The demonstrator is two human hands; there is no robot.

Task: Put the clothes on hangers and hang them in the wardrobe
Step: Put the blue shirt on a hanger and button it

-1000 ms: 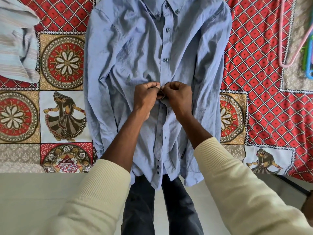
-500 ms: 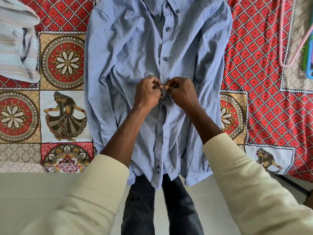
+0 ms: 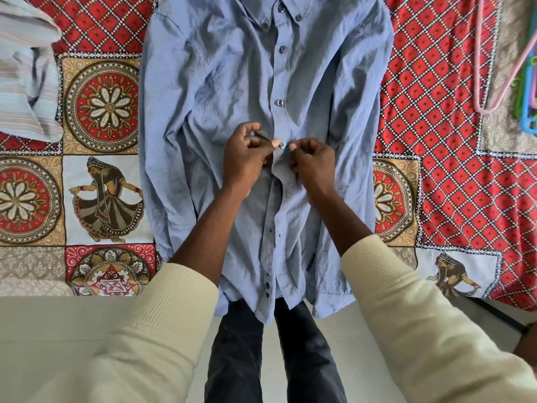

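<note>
Blue shirt (image 3: 232,91) lies flat, front up, on the patterned bedspread (image 3: 436,97), collar away from the person, hem hanging over the bed's near edge; upper buttons fastened, lower placket open. Left hand (image 3: 247,158) and right hand (image 3: 313,161) meet at mid-placket, each with fingers curled and pinching the shirt's front edges on either side of a button (image 3: 281,144) that shows between the fingertips. Striped garment (image 3: 26,77) bunched at far left; pink hanger (image 3: 491,53) with green and blue hangers at far right, well apart from the shirt.
</note>
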